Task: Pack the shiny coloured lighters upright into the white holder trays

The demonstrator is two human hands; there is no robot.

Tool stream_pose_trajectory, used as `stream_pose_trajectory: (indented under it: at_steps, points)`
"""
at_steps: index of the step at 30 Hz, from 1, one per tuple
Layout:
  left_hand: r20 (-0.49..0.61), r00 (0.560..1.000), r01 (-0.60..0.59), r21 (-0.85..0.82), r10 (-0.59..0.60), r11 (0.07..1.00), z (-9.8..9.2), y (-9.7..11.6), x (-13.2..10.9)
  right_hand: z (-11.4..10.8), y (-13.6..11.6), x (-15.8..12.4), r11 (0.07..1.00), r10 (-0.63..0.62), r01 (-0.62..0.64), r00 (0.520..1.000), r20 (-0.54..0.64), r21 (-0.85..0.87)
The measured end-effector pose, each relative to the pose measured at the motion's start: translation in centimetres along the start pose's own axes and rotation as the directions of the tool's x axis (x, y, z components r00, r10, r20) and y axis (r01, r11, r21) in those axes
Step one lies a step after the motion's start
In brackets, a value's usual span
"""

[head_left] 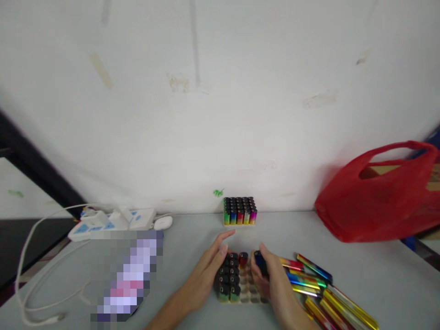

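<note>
A square pale holder with round pockets stands before me, its left columns filled with black-topped lighters. A single red lighter stands in the back row beside them. My left hand is at the holder's left side, fingers stretched and apart, thumb by the back-left lighters; whether it touches them I cannot tell. My right hand is closed around a dark blue lighter above the holder's right side. That hand hides some of the right-hand pockets.
Several shiny coloured lighters lie loose at the right. A second holder full of lighters stands against the wall. A red bag sits far right. At left are a power strip, a white cable and a pixelated object.
</note>
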State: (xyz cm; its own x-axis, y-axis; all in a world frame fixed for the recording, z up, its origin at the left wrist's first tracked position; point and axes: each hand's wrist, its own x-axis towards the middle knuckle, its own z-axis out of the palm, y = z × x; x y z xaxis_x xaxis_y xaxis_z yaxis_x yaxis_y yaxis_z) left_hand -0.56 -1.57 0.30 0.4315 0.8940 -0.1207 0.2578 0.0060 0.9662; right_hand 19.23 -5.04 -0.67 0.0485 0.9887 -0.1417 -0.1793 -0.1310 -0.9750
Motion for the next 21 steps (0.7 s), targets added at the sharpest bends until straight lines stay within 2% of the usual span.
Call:
stream_pose_trajectory:
  at_steps: [3,9,14,16,18,21]
  points:
    - [-0.004,1.000,-0.008,0.007,0.008,1.000,0.0,0.0,0.0,-0.6,0.4,0.1,0.999,-0.027,0.028,0.999,0.018,-0.039]
    - [-0.016,1.000,-0.021,-0.021,0.020,1.000,0.1,-0.3,0.0,-1.4,1.2,-1.0,0.982,-0.143,0.135,0.988,-0.057,-0.132]
    - [-0.007,1.000,-0.015,-0.014,0.015,1.000,0.0,-0.4,0.0,-0.3,-0.3,-1.9,0.956,-0.208,0.208,0.978,0.019,-0.208]
    - [-0.006,1.000,-0.015,-0.026,0.015,1.000,0.1,-0.5,0.0,-0.1,-1.0,-2.0,0.915,-0.295,0.299,0.954,0.053,-0.272]
    - [-0.004,1.000,-0.022,-0.033,0.022,0.999,0.1,-0.6,0.1,-0.2,-1.7,-1.9,0.836,-0.425,0.428,0.901,0.088,-0.342]
    - [0.003,0.999,-0.035,-0.040,0.035,0.999,0.1,-0.8,0.2,-0.8,-2.4,-1.8,0.758,-0.469,0.484,0.870,0.151,-0.437]
